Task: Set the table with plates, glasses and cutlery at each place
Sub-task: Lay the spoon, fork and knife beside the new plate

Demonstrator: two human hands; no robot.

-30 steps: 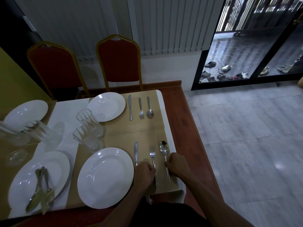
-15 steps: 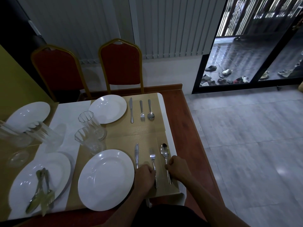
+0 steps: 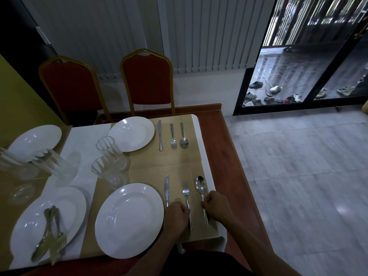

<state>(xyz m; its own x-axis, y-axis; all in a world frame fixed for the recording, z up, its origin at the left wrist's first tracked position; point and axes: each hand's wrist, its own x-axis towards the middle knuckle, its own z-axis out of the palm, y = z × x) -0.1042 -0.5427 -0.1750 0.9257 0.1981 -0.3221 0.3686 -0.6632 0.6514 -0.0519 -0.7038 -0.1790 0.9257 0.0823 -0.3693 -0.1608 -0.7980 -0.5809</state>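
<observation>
Fork is pinched by L hand, spoon by R hand; both are best nudged parallel w/ knife, evenly spaced.

The left hand, fingers curled, covers the knife's handle end and part of the fork's handle. The right hand hides a stretch of the spoon's handle. At 9 o'clock on the counter, the glasses are smeared and cut by the edge. The cutlery heap at 8 o'clock is too blurred to count. The shoes at 2 o'clock are too small to tell apart.
</observation>
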